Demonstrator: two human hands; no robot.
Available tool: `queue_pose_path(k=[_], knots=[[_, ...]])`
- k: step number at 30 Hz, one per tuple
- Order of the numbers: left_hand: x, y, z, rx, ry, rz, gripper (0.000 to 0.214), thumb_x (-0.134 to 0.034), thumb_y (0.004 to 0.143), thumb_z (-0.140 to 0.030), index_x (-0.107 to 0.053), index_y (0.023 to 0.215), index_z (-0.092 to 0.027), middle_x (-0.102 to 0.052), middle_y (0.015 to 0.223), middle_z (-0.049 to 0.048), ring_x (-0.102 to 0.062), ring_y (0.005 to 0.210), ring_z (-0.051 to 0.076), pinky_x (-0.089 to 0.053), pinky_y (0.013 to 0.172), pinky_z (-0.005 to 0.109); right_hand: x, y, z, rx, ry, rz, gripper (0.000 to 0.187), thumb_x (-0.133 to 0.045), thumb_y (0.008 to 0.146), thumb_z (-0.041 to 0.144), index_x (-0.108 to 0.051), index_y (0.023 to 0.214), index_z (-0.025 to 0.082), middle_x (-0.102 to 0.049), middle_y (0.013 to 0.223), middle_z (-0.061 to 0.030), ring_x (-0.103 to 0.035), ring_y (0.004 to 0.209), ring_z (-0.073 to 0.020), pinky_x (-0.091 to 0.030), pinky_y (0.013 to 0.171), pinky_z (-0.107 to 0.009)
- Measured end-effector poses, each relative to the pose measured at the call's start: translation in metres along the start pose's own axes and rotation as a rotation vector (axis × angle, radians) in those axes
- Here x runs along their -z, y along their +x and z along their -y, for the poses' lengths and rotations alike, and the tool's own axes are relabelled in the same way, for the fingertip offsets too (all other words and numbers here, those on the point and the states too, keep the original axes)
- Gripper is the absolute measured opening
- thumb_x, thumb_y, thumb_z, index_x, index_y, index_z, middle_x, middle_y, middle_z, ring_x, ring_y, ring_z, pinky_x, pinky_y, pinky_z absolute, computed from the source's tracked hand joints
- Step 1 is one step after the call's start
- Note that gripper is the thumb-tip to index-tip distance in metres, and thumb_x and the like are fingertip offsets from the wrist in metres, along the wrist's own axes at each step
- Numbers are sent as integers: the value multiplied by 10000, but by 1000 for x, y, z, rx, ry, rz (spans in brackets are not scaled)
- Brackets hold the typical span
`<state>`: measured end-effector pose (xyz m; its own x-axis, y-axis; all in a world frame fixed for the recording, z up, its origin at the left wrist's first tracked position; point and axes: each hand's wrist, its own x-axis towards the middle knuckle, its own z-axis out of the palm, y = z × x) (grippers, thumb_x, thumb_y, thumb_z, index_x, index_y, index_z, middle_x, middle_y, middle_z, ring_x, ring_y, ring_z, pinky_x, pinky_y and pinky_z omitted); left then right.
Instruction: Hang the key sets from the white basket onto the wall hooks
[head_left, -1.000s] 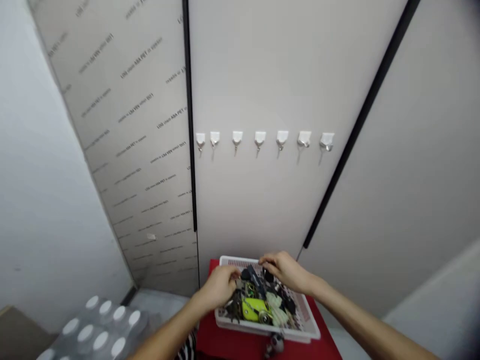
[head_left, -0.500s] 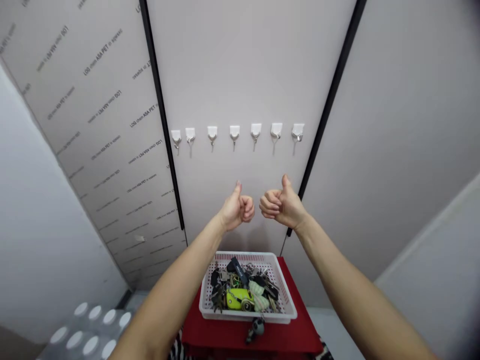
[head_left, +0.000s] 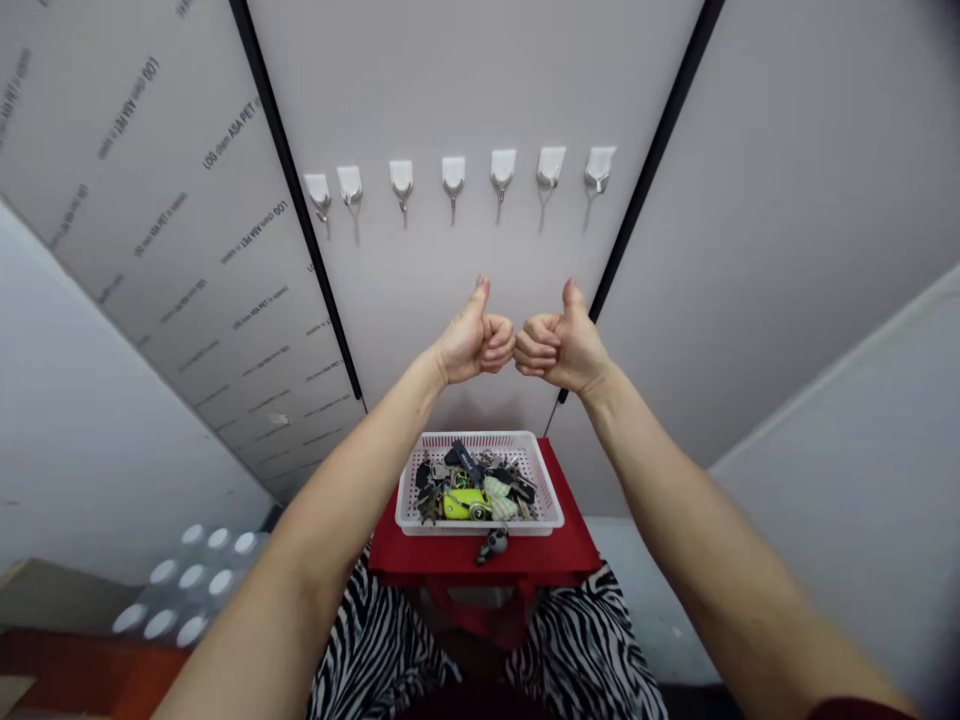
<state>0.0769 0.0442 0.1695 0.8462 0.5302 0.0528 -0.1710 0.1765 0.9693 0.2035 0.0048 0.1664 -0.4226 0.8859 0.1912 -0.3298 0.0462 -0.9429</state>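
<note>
My left hand (head_left: 477,338) is raised in front of the pale panel, its fingers curled into a fist with the thumb pointing up. My right hand (head_left: 561,345) mirrors it beside it, also closed with thumb up. The knuckles of the two hands nearly meet, and no object shows in either. Below them is a white plastic basket (head_left: 556,520) full of keys and key rings, among them a yellow-green key case (head_left: 463,503) and a black fob (head_left: 466,460). A small grey figure keychain (head_left: 495,542) hangs over its near edge.
Several white adhesive hooks (head_left: 453,174) run in a row across the panel above my hands. The basket rests on a red cloth-covered stand (head_left: 570,560) between zebra-patterned trouser legs (head_left: 585,650). Several white-capped bottles (head_left: 193,575) stand at the lower left.
My view has tilted downward, so the hooks and basket sit higher and my legs show. My fists have come closer together, still with thumbs up.
</note>
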Motion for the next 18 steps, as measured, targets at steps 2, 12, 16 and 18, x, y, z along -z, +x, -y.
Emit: queue_pose_path(k=[2, 12, 16, 18], knots=[[1, -1, 4, 13, 2, -19, 592, -67, 613, -625, -294, 361, -140, -236, 277, -43, -252, 266, 28, -198, 313, 155, 0, 0, -3, -16, -16, -18, 571, -21, 595, 652, -211, 346, 174, -189, 296, 60, -198, 281, -37, -203, 306, -173], [37, -27, 96, 91, 294, -535, 448, -247, 671, -509, -400, 480, -133, -417, 410, -21, -374, 364, 48, -269, 388, 170, 8, -17, -99, -190, -665, -396, 469, -314, 609, 570, -357, 390, 157, -332, 324, 48, -291, 319, -47, -221, 361, -189], [46, -54, 153, -36, 562, -900, 177, -431, 626, -302, -460, 596, -131, -473, 530, -20, -434, 503, 65, -327, 498, 178, -4, -38, -144, -208, -1141, -378, 321, -440, 594, 447, -504, 501, 147, -483, 456, 17, -393, 436, -75, -236, 427, -191], [46, -63, 171, -52, 619, -892, 150, -441, 616, -270, -483, 659, -133, -508, 598, -9, -459, 571, 78, -347, 555, 187, -10, -42, -157, -212, -1313, -378, 246, -466, 587, 395, -533, 547, 162, -528, 526, 4, -428, 496, -94, -235, 449, -196]])
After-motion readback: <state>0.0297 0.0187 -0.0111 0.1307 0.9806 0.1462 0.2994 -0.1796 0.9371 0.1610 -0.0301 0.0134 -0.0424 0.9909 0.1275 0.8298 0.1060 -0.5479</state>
